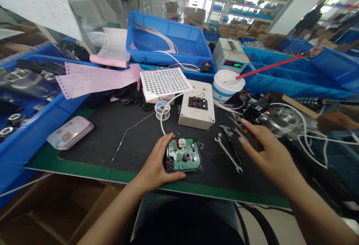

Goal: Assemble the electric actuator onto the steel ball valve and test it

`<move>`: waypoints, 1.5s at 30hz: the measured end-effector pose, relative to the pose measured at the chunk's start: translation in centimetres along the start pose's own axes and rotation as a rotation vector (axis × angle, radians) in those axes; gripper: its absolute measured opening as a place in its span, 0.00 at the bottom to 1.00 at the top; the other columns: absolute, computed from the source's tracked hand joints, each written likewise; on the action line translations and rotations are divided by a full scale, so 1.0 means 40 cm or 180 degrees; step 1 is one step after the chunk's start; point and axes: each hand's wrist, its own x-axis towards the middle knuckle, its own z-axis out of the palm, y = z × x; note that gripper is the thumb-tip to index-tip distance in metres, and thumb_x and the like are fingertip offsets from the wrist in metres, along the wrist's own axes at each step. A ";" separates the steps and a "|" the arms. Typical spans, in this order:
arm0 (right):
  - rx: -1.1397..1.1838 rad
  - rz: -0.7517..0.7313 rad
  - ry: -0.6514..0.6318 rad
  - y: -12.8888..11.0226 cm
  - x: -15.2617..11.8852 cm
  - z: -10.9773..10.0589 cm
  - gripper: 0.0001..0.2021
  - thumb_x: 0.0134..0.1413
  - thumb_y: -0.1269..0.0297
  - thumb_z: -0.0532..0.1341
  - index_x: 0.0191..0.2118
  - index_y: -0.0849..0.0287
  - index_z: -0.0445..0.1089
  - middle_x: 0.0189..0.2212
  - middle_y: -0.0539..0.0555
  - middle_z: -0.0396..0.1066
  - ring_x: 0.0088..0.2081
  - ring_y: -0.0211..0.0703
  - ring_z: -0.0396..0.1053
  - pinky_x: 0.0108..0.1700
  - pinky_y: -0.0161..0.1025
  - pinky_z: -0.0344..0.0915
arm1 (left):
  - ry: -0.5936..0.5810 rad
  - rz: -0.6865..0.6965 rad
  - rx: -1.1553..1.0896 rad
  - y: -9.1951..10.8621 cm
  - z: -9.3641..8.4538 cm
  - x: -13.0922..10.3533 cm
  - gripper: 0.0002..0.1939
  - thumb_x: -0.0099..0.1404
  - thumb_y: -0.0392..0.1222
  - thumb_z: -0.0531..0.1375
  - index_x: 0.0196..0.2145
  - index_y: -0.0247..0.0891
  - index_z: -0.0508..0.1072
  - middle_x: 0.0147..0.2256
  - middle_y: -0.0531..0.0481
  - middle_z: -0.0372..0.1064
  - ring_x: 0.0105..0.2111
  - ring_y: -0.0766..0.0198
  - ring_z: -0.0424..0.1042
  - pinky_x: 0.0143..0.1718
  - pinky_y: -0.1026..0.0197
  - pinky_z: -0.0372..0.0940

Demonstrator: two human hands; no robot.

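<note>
My left hand (157, 162) grips a square black housing with a green circuit board (179, 155) in it, fingers at its upper left and thumb along the lower edge. A white cable runs from the housing's top left. At the right, my right hand (266, 147) has its thumb and fingers around a dark-handled hand tool (254, 140) with a bit of orange; its exact kind is partly hidden. An open-ended wrench (228, 155) and dark tweezers (234, 146) lie between the hands. Several small screws (201, 146) rest beside the housing.
Behind the board stand a solder spool (162, 111), a beige switch box (196, 116), a white tub (227, 88) with a red brush, and a power supply (231, 56). Blue bins (168, 43) line the back. A pastel case (70, 132) lies left; metal parts (283, 119) crowd the right.
</note>
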 end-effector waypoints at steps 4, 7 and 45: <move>-0.0661 0.0206 0.0007 0.126 -0.058 0.085 0.23 0.61 0.53 0.51 0.57 0.61 0.62 0.43 0.62 0.68 0.42 0.54 0.68 0.44 0.50 0.67 | -0.0013 -0.0001 -0.0013 -0.005 0.002 -0.001 0.49 0.51 0.55 0.66 0.62 0.42 0.44 0.60 0.37 0.47 0.61 0.46 0.50 0.61 0.40 0.48; -0.0883 -0.0060 -0.0061 0.168 -0.093 0.141 0.24 0.63 0.53 0.48 0.54 0.67 0.65 0.46 0.66 0.67 0.47 0.58 0.65 0.49 0.55 0.64 | -0.0030 0.0037 -0.0009 -0.010 0.001 -0.003 0.49 0.52 0.55 0.66 0.62 0.45 0.44 0.61 0.38 0.45 0.62 0.46 0.48 0.61 0.40 0.48; 0.0707 0.0225 -0.0440 0.031 0.566 0.294 0.21 0.60 0.51 0.53 0.50 0.62 0.66 0.49 0.62 0.68 0.50 0.59 0.64 0.51 0.54 0.59 | -0.0206 0.0167 -0.0040 -0.019 -0.012 0.007 0.51 0.51 0.52 0.67 0.63 0.47 0.41 0.61 0.37 0.44 0.62 0.44 0.48 0.60 0.40 0.52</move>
